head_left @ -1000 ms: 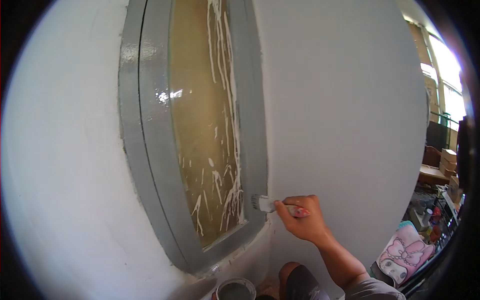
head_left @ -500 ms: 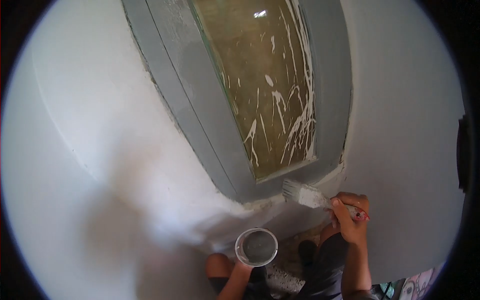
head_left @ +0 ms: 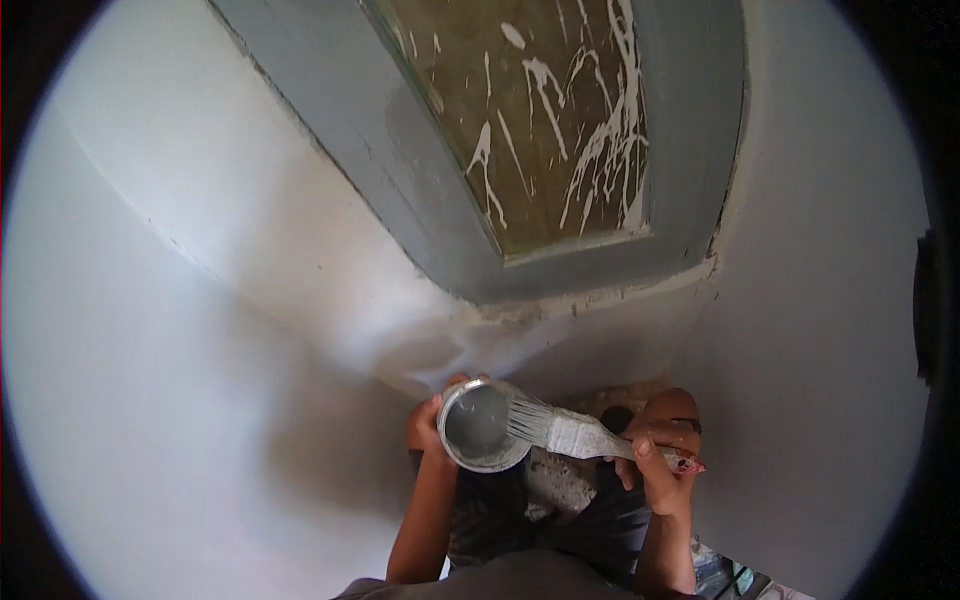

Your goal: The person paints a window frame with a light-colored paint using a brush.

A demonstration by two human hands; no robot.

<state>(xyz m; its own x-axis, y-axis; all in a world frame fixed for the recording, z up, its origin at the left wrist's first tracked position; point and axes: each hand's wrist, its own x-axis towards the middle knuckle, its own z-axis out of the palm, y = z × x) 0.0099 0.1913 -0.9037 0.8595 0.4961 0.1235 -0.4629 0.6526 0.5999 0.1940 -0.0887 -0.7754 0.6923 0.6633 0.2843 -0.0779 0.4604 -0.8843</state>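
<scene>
My left hand (head_left: 430,425) is wrapped round the side of a paint pot (head_left: 486,466), a round tub with grey paint (head_left: 476,422) inside. The pot tilts a little toward me. In my right hand (head_left: 660,470) is a paintbrush (head_left: 578,436) with a broad, paint-caked head, gripped by its handle, which has a red end. Its bristles point left and overlap the pot's right rim in this view. Above both hands stands a grey-painted window frame (head_left: 590,275), its glass pane (head_left: 540,130) streaked with white paint.
Pale walls (head_left: 330,240) curve round the frame on both sides. A rough unpainted edge (head_left: 560,306) runs under the frame. My knees and dark shorts (head_left: 490,520) lie below the pot. Several coloured items (head_left: 730,575) sit at the lower right.
The brush has moved from the frame's bottom edge down to the pot's rim. My left hand has brought the pot up and tilted it. The view has dipped lower.
</scene>
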